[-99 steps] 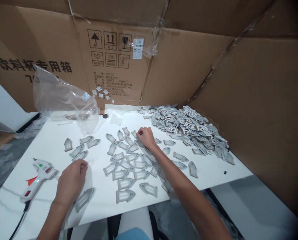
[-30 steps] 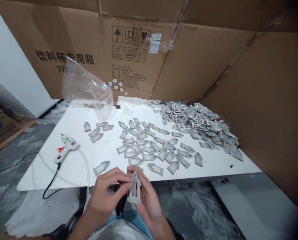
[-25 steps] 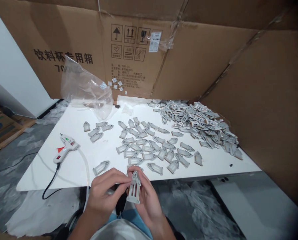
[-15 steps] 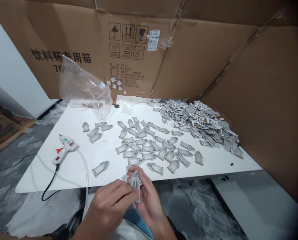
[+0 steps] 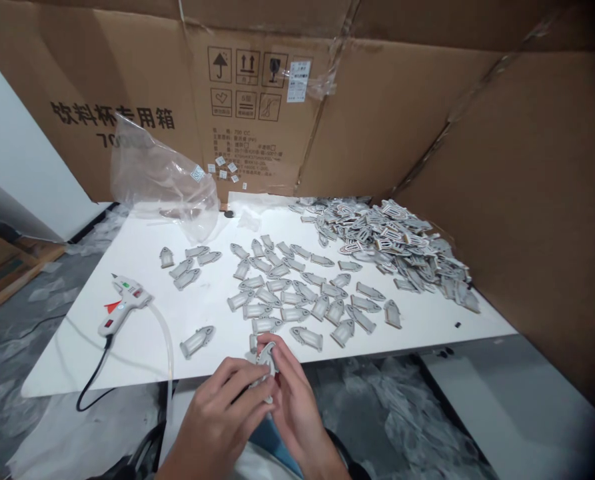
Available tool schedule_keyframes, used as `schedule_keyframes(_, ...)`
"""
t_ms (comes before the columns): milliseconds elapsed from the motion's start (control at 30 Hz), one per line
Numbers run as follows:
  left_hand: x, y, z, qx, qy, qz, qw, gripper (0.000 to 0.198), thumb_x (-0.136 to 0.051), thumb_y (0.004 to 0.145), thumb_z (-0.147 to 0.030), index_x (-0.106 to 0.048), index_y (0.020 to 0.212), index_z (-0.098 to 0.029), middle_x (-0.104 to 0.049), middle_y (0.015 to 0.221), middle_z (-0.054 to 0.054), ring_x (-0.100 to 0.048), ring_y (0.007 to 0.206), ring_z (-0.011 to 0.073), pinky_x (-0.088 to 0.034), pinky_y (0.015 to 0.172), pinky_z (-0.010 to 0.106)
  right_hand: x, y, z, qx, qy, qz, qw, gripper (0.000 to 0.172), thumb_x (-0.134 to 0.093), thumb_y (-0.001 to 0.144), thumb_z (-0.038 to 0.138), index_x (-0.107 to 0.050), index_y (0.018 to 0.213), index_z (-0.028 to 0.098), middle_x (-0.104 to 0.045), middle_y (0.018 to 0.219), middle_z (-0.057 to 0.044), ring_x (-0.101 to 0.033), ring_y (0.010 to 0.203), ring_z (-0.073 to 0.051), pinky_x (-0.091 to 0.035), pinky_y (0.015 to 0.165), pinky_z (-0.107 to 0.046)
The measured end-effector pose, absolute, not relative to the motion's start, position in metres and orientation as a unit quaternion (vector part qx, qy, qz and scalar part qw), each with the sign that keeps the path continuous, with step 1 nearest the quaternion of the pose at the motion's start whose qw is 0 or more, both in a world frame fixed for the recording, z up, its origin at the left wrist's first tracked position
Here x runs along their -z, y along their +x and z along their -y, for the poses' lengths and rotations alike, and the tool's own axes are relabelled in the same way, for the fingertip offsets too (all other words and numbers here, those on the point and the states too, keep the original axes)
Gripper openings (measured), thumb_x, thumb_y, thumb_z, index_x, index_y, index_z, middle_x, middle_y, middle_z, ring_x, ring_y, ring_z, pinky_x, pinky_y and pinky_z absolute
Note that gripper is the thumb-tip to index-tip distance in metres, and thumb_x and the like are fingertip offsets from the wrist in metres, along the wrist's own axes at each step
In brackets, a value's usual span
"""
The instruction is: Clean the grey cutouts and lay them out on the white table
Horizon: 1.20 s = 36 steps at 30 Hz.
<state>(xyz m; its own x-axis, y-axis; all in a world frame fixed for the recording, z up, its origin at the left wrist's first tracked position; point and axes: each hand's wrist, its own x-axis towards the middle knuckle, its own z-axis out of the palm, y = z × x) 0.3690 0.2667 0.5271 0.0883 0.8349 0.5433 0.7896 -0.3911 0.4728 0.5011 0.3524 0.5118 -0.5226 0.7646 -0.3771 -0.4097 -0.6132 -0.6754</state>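
Between both hands, just over the table's front edge, is a small grey arch-shaped piece with a pointed top. My left hand presses its fingers on the piece's face and hides much of it. From the right side, my right hand is wrapped round the piece's edge and back. Several similar grey pieces lie spread on the white table beyond my hands. One lone piece rests to the left of them.
A hot glue gun with its cord lies at the table's left. A large heap of grey pieces sits at the back right. A clear plastic bag stands against the cardboard wall.
The piece in my hands has turned and tilted, and my left fingers now cover more of it. The whole view has shifted slightly.
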Motion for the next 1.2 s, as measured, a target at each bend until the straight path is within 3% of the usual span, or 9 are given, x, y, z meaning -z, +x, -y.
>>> schedule_keyframes(300,-0.491,0.353,-0.259,-0.337,0.778,-0.530,-0.014,0.031,-0.045,0.114,-0.015,-0.071,0.130,-0.013,-0.082,0.119,0.009,-0.077,0.113,0.0176,-0.068,0.098,0.029,-0.471,0.510,-0.339,-0.778,-0.402,0.323,0.359,0.050,-0.089,0.086,0.054,-0.076,0.126,0.027,-0.075,0.123,-0.008,-0.070,0.109,-0.024,-0.056,0.093,-0.034)
schedule_keyframes(467,-0.469,0.335,-0.243,-0.334,0.739,-0.581,-0.075,0.027,-0.052,0.112,-0.015,-0.072,0.129,-0.017,-0.082,0.122,0.008,-0.076,0.115,0.0189,-0.066,0.102,0.030,-0.466,0.516,-0.333,-0.732,-0.396,0.435,0.343,0.054,-0.080,0.093,0.061,-0.072,0.134,0.026,-0.074,0.134,-0.013,-0.073,0.084,-0.021,-0.056,0.089,-0.039)
schedule_keyframes(533,-0.461,0.333,-0.244,-0.319,0.731,-0.597,-0.086,0.026,-0.054,0.110,-0.013,-0.073,0.128,-0.016,-0.082,0.120,0.007,-0.076,0.113,0.0199,-0.066,0.101,0.032,-0.467,0.520,-0.338,-0.696,-0.413,0.475,0.347,0.049,-0.077,0.095,0.062,-0.074,0.127,0.024,-0.076,0.128,-0.012,-0.068,0.075,-0.017,-0.054,0.082,-0.036)
schedule_keyframes(633,-0.454,0.335,-0.253,-0.305,0.720,-0.617,-0.093,0.026,-0.055,0.109,-0.010,-0.073,0.127,-0.016,-0.081,0.121,0.008,-0.074,0.110,0.0220,-0.065,0.097,0.036,-0.473,0.530,-0.354,-0.639,-0.454,0.495,0.373,0.048,-0.077,0.093,0.064,-0.077,0.114,0.021,-0.076,0.097,-0.007,-0.058,0.069,-0.016,-0.047,0.072,-0.031)
schedule_keyframes(733,-0.454,0.341,-0.266,-0.314,0.686,-0.649,-0.103,0.025,-0.060,0.108,-0.016,-0.072,0.130,-0.018,-0.080,0.123,0.009,-0.072,0.104,0.0238,-0.063,0.096,0.043,-0.481,0.546,-0.375,-0.594,-0.487,0.495,0.406,0.046,-0.081,0.090,0.063,-0.078,0.107,0.021,-0.060,0.069,0.001,-0.051,0.065,-0.017,-0.043,0.067,-0.030)
schedule_keyframes(833,-0.457,0.342,-0.275,-0.308,0.681,-0.660,-0.079,0.031,-0.063,0.107,-0.024,-0.070,0.137,-0.021,-0.077,0.130,0.010,-0.069,0.110,0.0261,-0.060,0.098,0.046,-0.487,0.566,-0.401,-0.545,-0.506,0.506,0.437,0.042,-0.080,0.090,0.062,-0.077,0.104,0.022,-0.052,0.063,0.003,-0.045,0.062,-0.016,-0.037,0.061,-0.029)
schedule_keyframes(1000,-0.466,0.305,-0.291,-0.298,0.632,-0.712,-0.072,0.029,-0.058,0.109,-0.033,-0.069,0.133,-0.021,-0.074,0.129,0.012,-0.066,0.114,0.0301,-0.054,0.093,0.045,-0.486,0.607,-0.475,-0.364,-0.553,0.606,0.440,0.045,-0.067,0.097,0.065,-0.073,0.108,0.022,-0.062,0.074,-0.001,-0.053,0.066,-0.019,-0.043,0.063,-0.031)
schedule_keyframes(1100,-0.471,0.271,-0.304,-0.219,0.568,-0.789,-0.082,0.027,-0.059,0.107,-0.040,-0.071,0.119,-0.018,-0.075,0.110,0.012,-0.065,0.101,0.0333,-0.050,0.088,0.046,-0.484,0.629,-0.539,-0.225,-0.580,0.669,0.407,0.046,-0.059,0.097,0.063,-0.074,0.101,0.020,-0.071,0.094,-0.010,-0.062,0.078,-0.024,-0.052,0.077,-0.038)
schedule_keyframes(1200,-0.474,0.248,-0.317,-0.149,0.555,-0.817,-0.030,0.027,-0.061,0.104,-0.042,-0.071,0.112,-0.018,-0.075,0.107,0.011,-0.065,0.097,0.0341,-0.047,0.087,0.045,-0.487,0.641,-0.604,-0.146,-0.597,0.694,0.376,0.037,-0.060,0.094,0.051,-0.075,0.098,0.018,-0.067,0.107,-0.015,-0.061,0.083,-0.026,-0.052,0.092,-0.045)
